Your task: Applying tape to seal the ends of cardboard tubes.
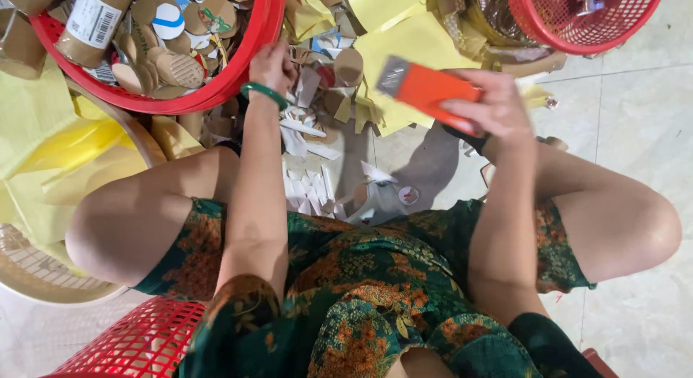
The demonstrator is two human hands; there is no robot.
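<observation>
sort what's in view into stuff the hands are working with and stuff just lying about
In use: orange scraper in right hand; paper scraps under left hand.
Lying about: red basket, cardboard discs, yellow sheets, second red basket.

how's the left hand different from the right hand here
The left hand reaches forward to the rim of the red basket and wears a green bangle; the right hand is bare at the wrist. The right hand grips an orange scraper, the left hand holds no tool. Both are bare.
</observation>
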